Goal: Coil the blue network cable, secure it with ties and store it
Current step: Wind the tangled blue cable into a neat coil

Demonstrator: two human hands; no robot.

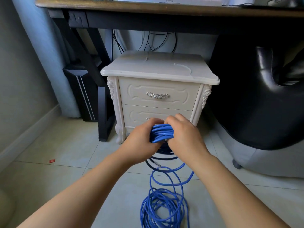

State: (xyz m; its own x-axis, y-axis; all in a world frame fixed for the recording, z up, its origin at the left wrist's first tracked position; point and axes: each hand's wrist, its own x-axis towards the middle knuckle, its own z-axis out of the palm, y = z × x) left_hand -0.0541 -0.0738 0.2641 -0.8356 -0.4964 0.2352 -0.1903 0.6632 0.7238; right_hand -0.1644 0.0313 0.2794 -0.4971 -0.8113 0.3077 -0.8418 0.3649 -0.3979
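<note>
A bundle of the blue network cable is held up in front of the white nightstand. My left hand grips the bundle from the left, and my right hand grips it from the right. Loops hang down from the bundle to a loose heap of the same cable on the floor tiles. A clear plug end shows just below my hands. Two white cable ties lie on the nightstand's top.
The nightstand has two shut drawers with silver handles and stands under a dark wooden desk. A black computer tower is at the left, a black chair at the right. A small red scrap lies on the tiles.
</note>
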